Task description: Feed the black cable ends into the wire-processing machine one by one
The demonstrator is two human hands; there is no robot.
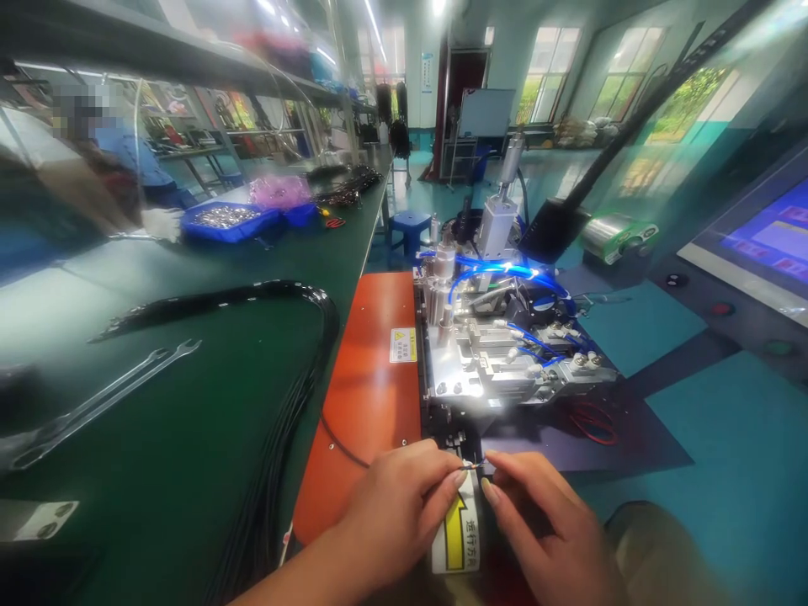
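Note:
My left hand point(410, 497) pinches a thin black cable point(341, 442) between thumb and index finger. The cable trails back over an orange plate point(372, 370), and its fine coloured wire ends point(472, 466) stick out towards the right. Facing it is my right hand point(546, 513), with thumb and index fingertips a little apart at the wire tips. The index finger seems to touch them. Below both hands lies a white label point(470, 555) with a yellow arrow. Just beyond stands a metal machine point(498, 337) with blue air tubes.
On the green bench lie a bundle of black cables point(296, 404) and wrenches point(119, 396). Further back stands a blue tray point(227, 223) of small metal parts. A co-worker's gloved hand point(161, 225) is beside it. A screen panel point(770, 236) borders the right.

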